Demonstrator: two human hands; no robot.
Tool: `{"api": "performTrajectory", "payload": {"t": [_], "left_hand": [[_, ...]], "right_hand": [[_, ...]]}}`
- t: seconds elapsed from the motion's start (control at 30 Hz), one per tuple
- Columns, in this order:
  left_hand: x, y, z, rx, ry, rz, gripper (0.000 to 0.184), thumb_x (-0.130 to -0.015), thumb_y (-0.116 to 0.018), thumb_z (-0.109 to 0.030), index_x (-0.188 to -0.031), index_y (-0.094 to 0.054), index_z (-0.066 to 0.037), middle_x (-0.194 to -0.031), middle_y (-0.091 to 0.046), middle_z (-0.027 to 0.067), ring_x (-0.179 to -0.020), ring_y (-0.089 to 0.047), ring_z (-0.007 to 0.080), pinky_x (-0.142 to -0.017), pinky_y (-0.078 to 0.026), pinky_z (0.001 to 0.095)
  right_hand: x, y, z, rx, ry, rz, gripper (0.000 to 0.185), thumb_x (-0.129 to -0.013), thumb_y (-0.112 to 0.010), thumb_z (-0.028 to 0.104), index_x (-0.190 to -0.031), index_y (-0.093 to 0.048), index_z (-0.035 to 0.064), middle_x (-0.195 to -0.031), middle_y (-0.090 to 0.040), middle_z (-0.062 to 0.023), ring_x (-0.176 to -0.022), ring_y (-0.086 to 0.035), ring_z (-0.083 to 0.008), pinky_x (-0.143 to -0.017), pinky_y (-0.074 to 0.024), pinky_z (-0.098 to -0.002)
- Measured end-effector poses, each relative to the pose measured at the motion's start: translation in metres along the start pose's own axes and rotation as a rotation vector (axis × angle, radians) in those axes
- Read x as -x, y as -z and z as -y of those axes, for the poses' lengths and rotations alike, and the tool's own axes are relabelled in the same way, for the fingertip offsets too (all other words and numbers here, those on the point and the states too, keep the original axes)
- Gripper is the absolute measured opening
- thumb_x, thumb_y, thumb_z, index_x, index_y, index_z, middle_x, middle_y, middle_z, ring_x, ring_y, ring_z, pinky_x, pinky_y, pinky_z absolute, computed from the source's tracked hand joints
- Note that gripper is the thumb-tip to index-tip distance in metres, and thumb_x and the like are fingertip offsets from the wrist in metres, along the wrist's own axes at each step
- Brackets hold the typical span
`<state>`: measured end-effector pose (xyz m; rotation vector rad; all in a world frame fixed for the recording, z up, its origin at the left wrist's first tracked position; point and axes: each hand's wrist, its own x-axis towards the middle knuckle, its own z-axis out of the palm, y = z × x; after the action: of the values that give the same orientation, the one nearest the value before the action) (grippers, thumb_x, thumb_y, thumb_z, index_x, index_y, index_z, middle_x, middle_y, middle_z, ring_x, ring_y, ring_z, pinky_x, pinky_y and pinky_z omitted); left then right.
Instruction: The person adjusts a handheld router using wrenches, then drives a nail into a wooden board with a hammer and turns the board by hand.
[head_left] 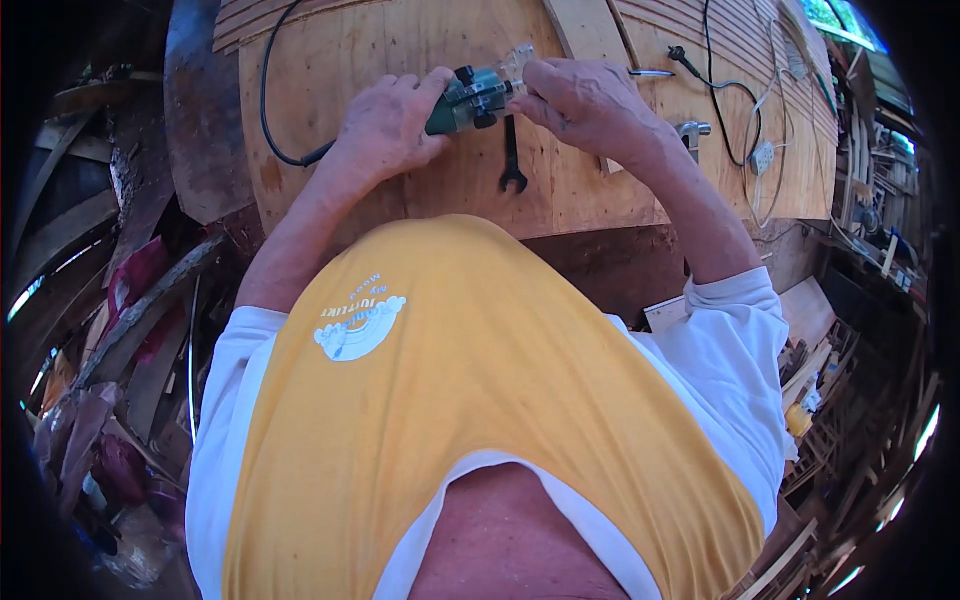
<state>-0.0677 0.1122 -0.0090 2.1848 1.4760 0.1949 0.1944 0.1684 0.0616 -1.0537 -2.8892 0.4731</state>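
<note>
A green trim router [468, 108] with black knobs lies on its side over the wooden workbench [450, 190]. My left hand [390, 122] is wrapped round its body. At the router's other end, beside its clear plastic base [516, 62], the fingers of my right hand [592, 102] are curled and pinched together. Whatever sits between those fingertips is hidden. Just below the router, a dark open-end wrench [512, 160] rests on the bench with its jaw toward me.
The router's black cord [265, 105] loops off to the left. Right of my hands are a metal fitting [692, 130], a black plug [682, 56] and a white power socket [763, 158] with cords. Thin wood strips [690, 22] line the back. Scrap wood [150, 300] crowds the left side.
</note>
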Motion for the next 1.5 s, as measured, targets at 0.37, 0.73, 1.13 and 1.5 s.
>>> {"api": "performTrajectory", "payload": {"t": [0.37,0.73,1.13,1.5], "left_hand": [[-0.002,-0.011,0.012,0.08,-0.074,-0.062,0.079,-0.075,-0.082,-0.023,-0.145,-0.05,-0.01,-0.116,-0.068,0.0165,-0.108,-0.063,0.0381,-0.096,-0.052,0.0479],[-0.001,-0.007,0.01,0.095,-0.044,-0.028,0.08,-0.074,-0.084,-0.02,-0.146,-0.051,-0.009,-0.119,-0.067,0.016,-0.109,-0.062,0.0371,-0.098,-0.052,0.0465],[-0.002,-0.016,0.015,0.121,-0.079,-0.084,0.077,-0.074,-0.082,-0.019,-0.144,-0.051,-0.009,-0.113,-0.067,0.0172,-0.107,-0.063,0.0393,-0.094,-0.052,0.0479],[-0.002,-0.004,0.008,0.145,-0.055,-0.04,0.076,-0.074,-0.081,-0.021,-0.143,-0.05,-0.009,-0.107,-0.066,0.0183,-0.105,-0.064,0.04,-0.091,-0.053,0.0486]], "right_hand": [[-0.016,0.023,0.011,0.091,0.047,0.166,0.024,-0.1,-0.064,0.033,-0.106,-0.059,0.0104,-0.087,-0.067,-0.0115,-0.084,-0.068,-0.0352,-0.074,-0.0514,-0.0487],[-0.021,0.013,0.017,0.122,0.073,0.196,0.027,-0.099,-0.066,0.033,-0.1,-0.058,0.007,-0.086,-0.068,-0.0125,-0.082,-0.068,-0.0365,-0.072,-0.0519,-0.0489],[0.0,-0.033,-0.006,0.132,0.01,-0.205,0.038,-0.096,-0.069,0.048,-0.089,-0.057,0.0119,-0.074,-0.06,-0.0067,-0.065,-0.065,-0.0306,-0.054,-0.0499,-0.0416],[0.005,-0.063,-0.023,-0.021,-0.079,-0.367,0.044,-0.092,-0.073,0.051,-0.085,-0.054,0.0114,-0.08,-0.061,-0.0063,-0.064,-0.063,-0.0331,-0.056,-0.0497,-0.0421]]}}
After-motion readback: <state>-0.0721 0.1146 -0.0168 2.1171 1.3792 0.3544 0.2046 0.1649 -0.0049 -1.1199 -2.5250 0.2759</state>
